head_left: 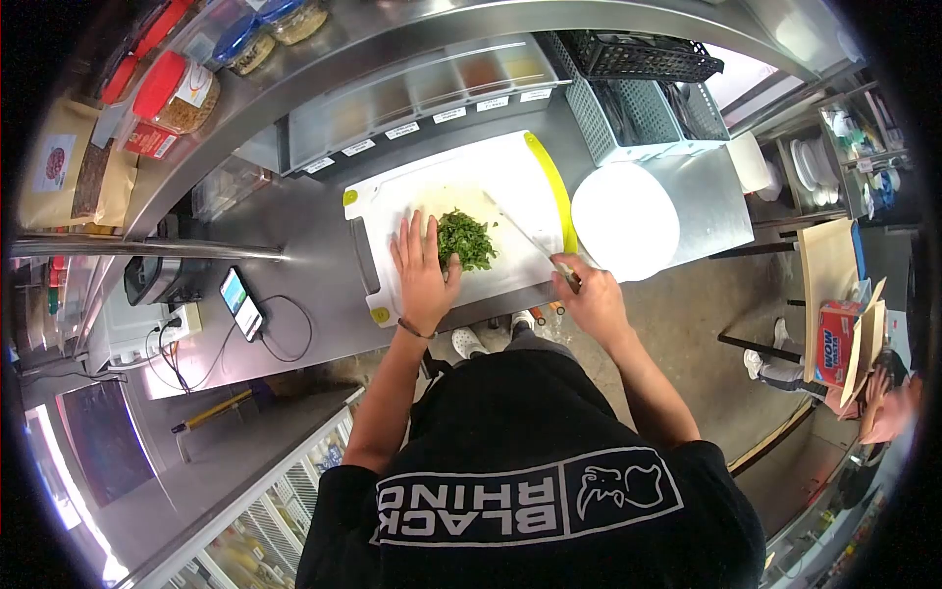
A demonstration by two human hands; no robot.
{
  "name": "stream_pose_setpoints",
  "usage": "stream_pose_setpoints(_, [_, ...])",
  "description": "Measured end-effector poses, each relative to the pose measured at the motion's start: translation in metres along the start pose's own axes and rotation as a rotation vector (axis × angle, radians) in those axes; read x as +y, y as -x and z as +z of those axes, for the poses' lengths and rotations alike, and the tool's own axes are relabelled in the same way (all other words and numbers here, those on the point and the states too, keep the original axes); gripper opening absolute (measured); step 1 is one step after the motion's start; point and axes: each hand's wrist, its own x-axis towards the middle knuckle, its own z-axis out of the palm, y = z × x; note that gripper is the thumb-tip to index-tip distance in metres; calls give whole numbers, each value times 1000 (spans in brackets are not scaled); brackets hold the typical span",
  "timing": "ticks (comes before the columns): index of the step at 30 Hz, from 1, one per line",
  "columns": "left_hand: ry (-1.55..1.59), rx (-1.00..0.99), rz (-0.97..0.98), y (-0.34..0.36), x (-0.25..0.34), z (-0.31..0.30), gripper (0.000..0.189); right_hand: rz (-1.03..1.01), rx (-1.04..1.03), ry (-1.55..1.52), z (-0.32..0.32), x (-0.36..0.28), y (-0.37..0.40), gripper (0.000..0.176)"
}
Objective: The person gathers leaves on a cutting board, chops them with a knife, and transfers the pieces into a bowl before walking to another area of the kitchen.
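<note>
A white cutting board [392, 193] with yellow-green edges lies on the steel counter. On it sits a pile of chopped green herbs [467, 240]. My left hand [423, 270] rests flat on the board at the pile's left side, fingers stretched out, with the thumb at the herbs. In my right hand [593, 297], at the board's right edge, is a kitchen knife [525, 232]. My fingers are wrapped round its handle, and the blade slants up and left across the board, to the right of the herbs.
A round white plate [625, 221] stands right of the board. Behind are a labelled container row [412, 93] and grey baskets [628, 123]. A phone [241, 303] with a cable lies left. Jars [177, 93] line the shelf above. Another person [873, 398] is at far right.
</note>
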Motion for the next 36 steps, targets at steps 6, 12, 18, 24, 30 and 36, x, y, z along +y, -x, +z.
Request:
stream_pose_setpoints(6, [116, -4, -20, -1, 5, 1, 81, 3, 24, 179, 38, -12, 5, 30])
stream_pose_setpoints(12, [326, -4, -109, -1, 1, -4, 79, -100, 141, 113, 40, -17, -12, 25])
stream_pose_setpoints(18, [465, 53, -105, -3, -3, -11, 76, -253, 101, 168, 43, -14, -29, 24])
stream_pose_setpoints(24, [415, 71, -108, -1, -6, -13, 75, -204, 95, 333, 37, -16, -56, 25])
stream_pose_setpoints(30, [438, 64, -151, -1, -7, -15, 73, -243, -4, 167, 24, -11, -43, 29])
stream_pose_setpoints(36, [460, 87, -138, 2, -9, -18, 69, -306, -21, 165, 27, -9, -39, 27])
